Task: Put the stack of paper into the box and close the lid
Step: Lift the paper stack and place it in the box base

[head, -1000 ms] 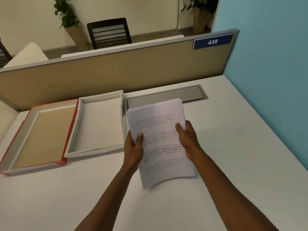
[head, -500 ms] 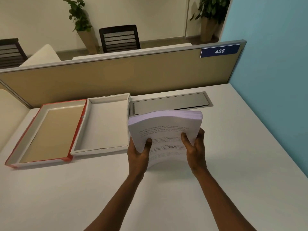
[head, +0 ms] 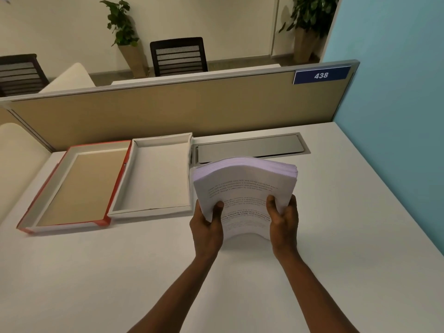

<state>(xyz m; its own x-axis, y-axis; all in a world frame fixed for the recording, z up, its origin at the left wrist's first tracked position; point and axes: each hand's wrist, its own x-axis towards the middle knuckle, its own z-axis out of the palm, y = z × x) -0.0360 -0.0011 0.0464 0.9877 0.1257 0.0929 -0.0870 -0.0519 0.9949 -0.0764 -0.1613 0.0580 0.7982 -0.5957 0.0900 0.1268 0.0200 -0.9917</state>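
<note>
A thick stack of printed white paper [head: 243, 186] is lifted off the desk and bows upward in the middle. My left hand [head: 207, 228] grips its left edge and my right hand [head: 283, 222] grips its right edge, thumbs on top. Just left of the stack lies the open white box [head: 153, 209], empty inside. Its lid [head: 72, 183], red outside with a brown inner face, lies open and flat further left, joined to the box along one long side.
The white desk [head: 120, 272] is bounded at the back by a tan partition [head: 168, 111] and on the right by a blue wall [head: 396, 116]. A grey cable hatch [head: 249, 146] sits in the desk behind the stack.
The stack was lying flat on the desk under my hands; both hands have since raised its near part and tilted it, so its far edge now shows as a thick block.
</note>
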